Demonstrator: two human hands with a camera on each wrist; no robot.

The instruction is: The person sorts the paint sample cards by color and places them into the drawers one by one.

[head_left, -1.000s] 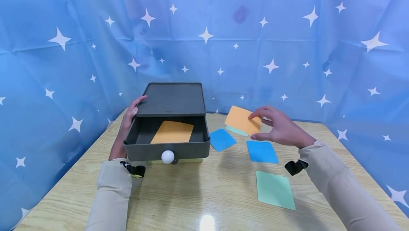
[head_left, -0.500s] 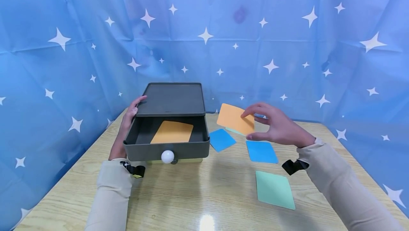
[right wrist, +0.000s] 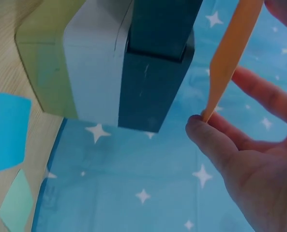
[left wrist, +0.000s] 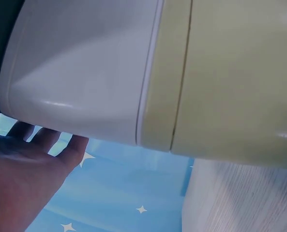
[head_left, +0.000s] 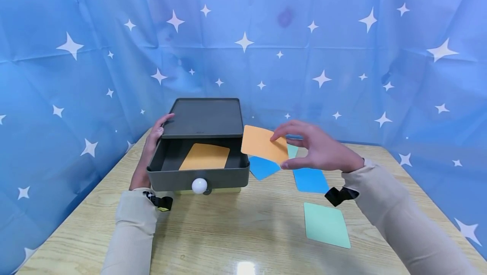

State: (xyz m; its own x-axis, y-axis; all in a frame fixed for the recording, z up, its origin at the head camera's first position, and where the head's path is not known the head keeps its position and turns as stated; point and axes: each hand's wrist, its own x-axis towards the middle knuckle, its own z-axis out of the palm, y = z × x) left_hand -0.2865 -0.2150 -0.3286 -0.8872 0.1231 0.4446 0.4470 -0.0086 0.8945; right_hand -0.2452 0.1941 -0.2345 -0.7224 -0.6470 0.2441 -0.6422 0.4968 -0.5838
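Note:
A stacked drawer box with a dark grey top (head_left: 205, 116) stands left of centre; its dark top drawer (head_left: 163, 178) is pulled out, showing a round white knob (head_left: 199, 186). One orange paper card (head_left: 205, 157) lies inside that drawer. My left hand (head_left: 150, 148) rests along the box's left side, its fingers against the edge. Pinched between thumb and fingers of my right hand (head_left: 317, 146), a second orange card (head_left: 262, 143) hangs in the air just right of the drawer. The right wrist view has this card (right wrist: 230, 53) nearly edge-on.
Two blue cards, one nearer the box (head_left: 262, 169) and one (head_left: 311, 181) to its right, lie on the wooden table (head_left: 213, 237). A green card (head_left: 327, 225) is closer in; another green one (head_left: 292, 151) is partly hidden behind the held card. A starry blue curtain (head_left: 281, 72) surrounds the table.
My right hand has carried the orange card leftward from above the far green card to beside the drawer. My left hand and the box stay in place.

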